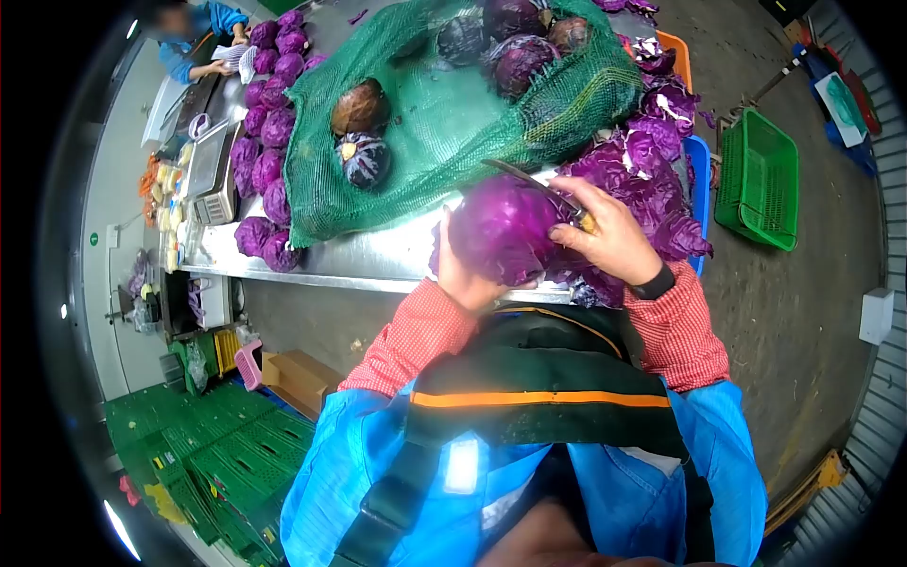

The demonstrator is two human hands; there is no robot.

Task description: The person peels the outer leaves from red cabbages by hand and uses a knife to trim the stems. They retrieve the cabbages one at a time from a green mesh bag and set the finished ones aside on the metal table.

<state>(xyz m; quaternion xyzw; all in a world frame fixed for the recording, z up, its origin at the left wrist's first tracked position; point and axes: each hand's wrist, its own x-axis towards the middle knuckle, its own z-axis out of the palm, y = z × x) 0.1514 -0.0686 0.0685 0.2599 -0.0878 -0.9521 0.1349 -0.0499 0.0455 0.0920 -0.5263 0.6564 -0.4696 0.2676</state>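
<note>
A large purple cabbage [505, 230] rests in my left hand [465, 274], whose fingers wrap round its left side and underside. My right hand [609, 231] is closed round the yellowish handle of a knife [518, 172], and its thumb lies against the cabbage's right side. The dark blade runs along the top of the cabbage. Beyond it a green mesh bag [425, 123] is spread on the metal table [350, 260], with several untrimmed cabbages in it. Loose purple leaves [642, 151] are heaped beside my right hand.
Several trimmed cabbages [276, 128] line the bag's left side, near a scale [210, 175]. Another person [194, 42] holds something striped at the far left. Orange and blue [699, 180] crates adjoin the table's right edge; a green basket [761, 180] stands on the floor.
</note>
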